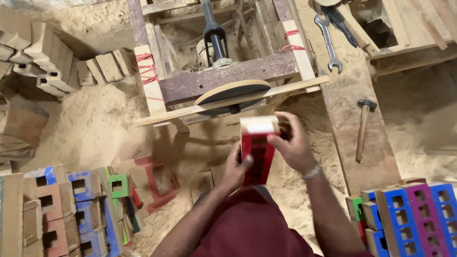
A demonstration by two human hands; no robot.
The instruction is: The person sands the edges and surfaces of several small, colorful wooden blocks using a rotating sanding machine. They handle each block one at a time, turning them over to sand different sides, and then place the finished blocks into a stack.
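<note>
Maroon cloth of the person's shirt [247, 228] fills the bottom of the view, and both forearms rise from it toward a red block [257, 150] held between the hands. That block stands on end, its long axis running straight away from the body toward the sanding disc [233, 90], with a pale bare end face on top and rows of square holes down its red side. It sits just short of the disc's rim, not touching it as far as I can tell.

Left hand [234, 169] grips the block low, on its near left side, fingers curled against the red face. Right hand [291, 143] is wrapped round the upper right part, fingertips up at the pale end, so it is the hand nearer the disc. A watch [312, 171] shows on that wrist.

Round the wooden frame [228, 78] carrying the disc, sawdust [90, 123] lies thick on the floor. A hammer [364, 126] and a spanner [328, 40] lie on a plank [347, 95] to the right. Painted blocks are stacked at both lower corners: blue and purple [419, 219] on the right, blue, pink and green [76, 209] on the left. Bare ones [47, 62] are piled at the upper left.
</note>
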